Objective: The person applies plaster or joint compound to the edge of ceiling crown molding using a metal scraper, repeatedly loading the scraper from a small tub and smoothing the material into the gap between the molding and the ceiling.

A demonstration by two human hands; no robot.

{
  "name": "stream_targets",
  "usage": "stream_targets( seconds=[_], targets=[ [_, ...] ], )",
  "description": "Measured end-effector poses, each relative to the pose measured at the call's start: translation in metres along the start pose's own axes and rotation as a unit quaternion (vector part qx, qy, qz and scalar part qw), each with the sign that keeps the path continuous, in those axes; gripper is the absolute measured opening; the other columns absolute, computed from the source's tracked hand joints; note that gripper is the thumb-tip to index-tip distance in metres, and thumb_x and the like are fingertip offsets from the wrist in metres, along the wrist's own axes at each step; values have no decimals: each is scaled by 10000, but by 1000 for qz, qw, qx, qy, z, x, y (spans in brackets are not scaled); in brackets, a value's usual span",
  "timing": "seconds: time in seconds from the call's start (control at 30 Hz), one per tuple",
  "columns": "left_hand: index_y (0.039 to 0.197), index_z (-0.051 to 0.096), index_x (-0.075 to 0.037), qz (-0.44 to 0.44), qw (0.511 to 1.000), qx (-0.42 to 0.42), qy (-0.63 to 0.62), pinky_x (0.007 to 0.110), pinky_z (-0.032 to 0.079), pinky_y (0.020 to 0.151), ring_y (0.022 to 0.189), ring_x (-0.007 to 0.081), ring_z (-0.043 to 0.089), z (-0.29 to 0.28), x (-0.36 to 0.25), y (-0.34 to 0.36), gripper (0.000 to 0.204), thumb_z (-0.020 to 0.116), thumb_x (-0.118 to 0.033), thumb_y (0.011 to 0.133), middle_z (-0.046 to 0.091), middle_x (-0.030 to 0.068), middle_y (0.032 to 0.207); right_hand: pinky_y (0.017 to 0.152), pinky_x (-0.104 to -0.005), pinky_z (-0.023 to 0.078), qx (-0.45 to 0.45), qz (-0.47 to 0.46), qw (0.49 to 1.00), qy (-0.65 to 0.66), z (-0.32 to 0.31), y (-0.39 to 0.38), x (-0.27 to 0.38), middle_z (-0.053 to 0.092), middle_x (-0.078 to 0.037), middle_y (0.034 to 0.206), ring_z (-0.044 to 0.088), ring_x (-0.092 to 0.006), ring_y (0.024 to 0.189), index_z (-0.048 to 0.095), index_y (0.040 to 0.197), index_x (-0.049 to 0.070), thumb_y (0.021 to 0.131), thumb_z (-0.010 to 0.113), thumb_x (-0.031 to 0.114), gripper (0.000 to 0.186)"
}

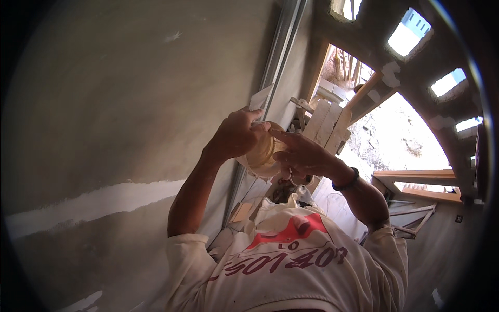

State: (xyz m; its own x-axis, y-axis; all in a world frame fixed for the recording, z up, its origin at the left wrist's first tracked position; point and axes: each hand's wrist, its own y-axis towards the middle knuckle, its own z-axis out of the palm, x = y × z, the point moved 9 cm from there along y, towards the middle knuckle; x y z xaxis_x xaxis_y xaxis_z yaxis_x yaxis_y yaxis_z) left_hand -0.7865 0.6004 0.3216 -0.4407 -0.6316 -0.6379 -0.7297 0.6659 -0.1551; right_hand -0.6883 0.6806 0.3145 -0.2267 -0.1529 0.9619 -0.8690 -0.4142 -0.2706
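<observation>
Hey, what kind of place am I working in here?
Most likely a building site or a house under renovation. The plastered wall is bare and patched, a metal track runs up it, and loose timber boards lean by the open doorway. Both hands hold a roll of tape.

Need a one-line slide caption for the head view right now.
Both hands, left hand and right hand, hold a roll of pale tape beside a metal corner strip on a grey plastered wall.
</observation>
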Motion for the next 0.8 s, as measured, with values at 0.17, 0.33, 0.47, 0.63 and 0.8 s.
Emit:
stream_targets(
  seconds=[0.17,0.33,0.47,0.63,0.8],
  targets=[
    [1190,528,99,-29,999,-33,-7,377,401,983,1128,358,544,-1,4,-6,522,558,-296,849,548,283,1190,360,-178,330,-35,-22,963,265,14,21,-13,607,-78,679,468,-43,413,405,1250,29,915,452,74,341],
    [1187,538,91,-28,998,-56,17,369,422,960,1105,368,561,-4,-3,-11,497,563,-282,859,563,298,1154,374,-178,342,47,-87,939,330,24,39,-38,593,-75,751,503,-51,470,454,1176,32,900,482,49,278],
    [1180,543,93,-34,998,-58,9,366,424,955,1099,367,566,-2,-4,-11,494,566,-281,857,569,298,1143,382,-176,348,6,-22,952,306,24,45,-47,599,-79,754,514,-63,482,459,1182,21,901,504,78,291],
    [1184,541,91,-43,998,-46,-25,364,416,963,1109,360,560,4,4,-10,508,562,-294,853,560,292,1165,376,-169,344,30,19,938,346,20,26,-54,616,-135,671,435,-48,405,453,1240,4,920,474,95,333],
    [1189,530,100,-42,997,-32,-63,365,396,985,1143,359,535,2,10,-14,529,543,-308,853,548,285,1191,352,-165,331,22,10,915,404,23,-2,-41,600,-138,637,414,-55,363,414,1314,10,934,427,72,385]
  ],
)
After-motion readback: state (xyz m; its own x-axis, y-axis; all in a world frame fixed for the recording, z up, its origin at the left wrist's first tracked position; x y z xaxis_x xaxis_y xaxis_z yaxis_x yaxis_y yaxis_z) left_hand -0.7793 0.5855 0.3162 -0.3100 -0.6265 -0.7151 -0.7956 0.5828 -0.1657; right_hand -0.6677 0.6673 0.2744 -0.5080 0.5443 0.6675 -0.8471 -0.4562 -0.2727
